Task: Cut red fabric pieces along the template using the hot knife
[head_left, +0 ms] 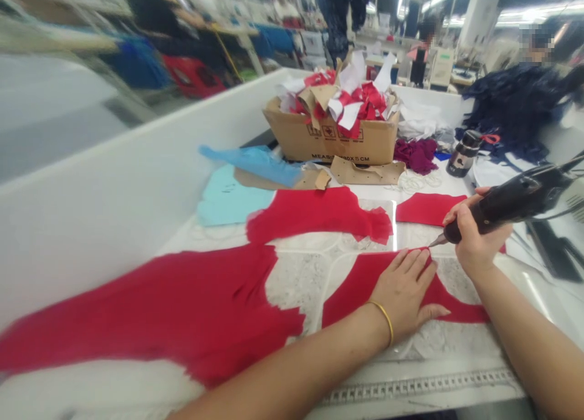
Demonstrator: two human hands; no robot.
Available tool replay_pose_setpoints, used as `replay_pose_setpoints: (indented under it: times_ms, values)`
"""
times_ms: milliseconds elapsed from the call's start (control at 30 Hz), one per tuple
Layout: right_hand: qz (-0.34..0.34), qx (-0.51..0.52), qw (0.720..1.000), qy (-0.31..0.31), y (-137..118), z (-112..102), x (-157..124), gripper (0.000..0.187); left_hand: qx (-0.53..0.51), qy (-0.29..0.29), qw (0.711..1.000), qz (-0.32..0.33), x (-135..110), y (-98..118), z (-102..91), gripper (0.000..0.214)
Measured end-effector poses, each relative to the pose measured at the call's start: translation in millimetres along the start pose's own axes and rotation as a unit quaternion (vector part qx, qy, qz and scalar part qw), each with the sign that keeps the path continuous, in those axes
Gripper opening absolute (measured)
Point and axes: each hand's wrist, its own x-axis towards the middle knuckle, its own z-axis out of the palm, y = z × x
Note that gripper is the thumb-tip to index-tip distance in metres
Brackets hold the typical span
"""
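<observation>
My left hand [407,291] lies flat, fingers stretched, pressing a curved red fabric piece [360,286] onto the pale patterned table [296,280]; a thin gold bangle circles that wrist. My right hand [474,237] is wrapped round a black hot cutting tool [511,204], whose metal tip touches the top edge of that fabric piece just beyond my left fingertips. A large red fabric piece [173,310] lies to the left. Two smaller red pieces, one [319,216] in the middle and one [426,208] at the right, lie farther back.
A cardboard box [335,137] heaped with red and white scraps stands at the back. Light blue sheets [228,195], brown paper patterns [365,172], purple cloth [415,154] and a dark jar [463,154] surround it. A white wall [114,189] borders the left. People work in the background.
</observation>
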Motion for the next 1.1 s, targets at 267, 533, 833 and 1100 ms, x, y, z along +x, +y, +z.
replay_pose_setpoints:
  times_ms: [267,533,833,1100]
  values:
    - [-0.006,0.016,1.0,-0.008,0,-1,-2,0.032,0.013,-0.002,1.0,0.002,0,0,-1.9,0.087]
    - [-0.004,0.013,1.0,-0.015,1,-1,-2,0.03,0.014,-0.015,1.0,0.003,2,0,-0.5,0.087]
    - [-0.01,0.016,1.0,-0.004,2,-1,-2,0.026,-0.001,-0.089,0.996,-0.006,-8,12,-18.7,0.088]
    - [-0.033,0.039,0.999,0.006,-15,-1,-2,0.029,0.036,-0.073,0.997,-0.015,-56,34,-23.4,0.099]
